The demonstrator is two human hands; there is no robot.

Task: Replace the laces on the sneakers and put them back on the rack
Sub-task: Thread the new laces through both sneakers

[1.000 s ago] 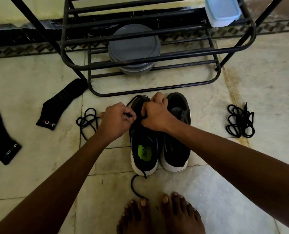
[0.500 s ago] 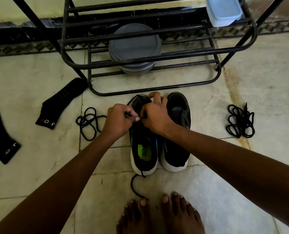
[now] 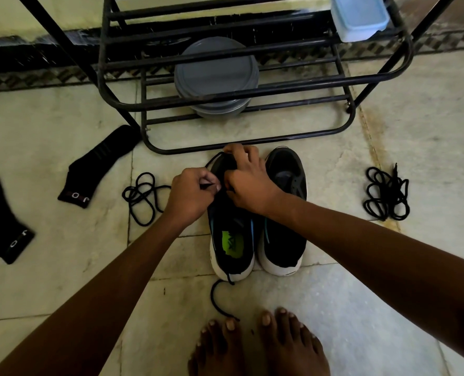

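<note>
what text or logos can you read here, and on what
"o" and a hooked letter, white, on the cuff of the long sock; the rest is unclear.
"o" and one more white letter, on the cuff of the far-left sock; the word is unreadable.
Green insole patch in one sneaker: dark logo, too blurred to read.
Blue box and grey bowls: no text seen.

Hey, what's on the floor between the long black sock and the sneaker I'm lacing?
A loose coil of black lace lies there, between the sock and the left sneaker, seen in the head view.
</note>
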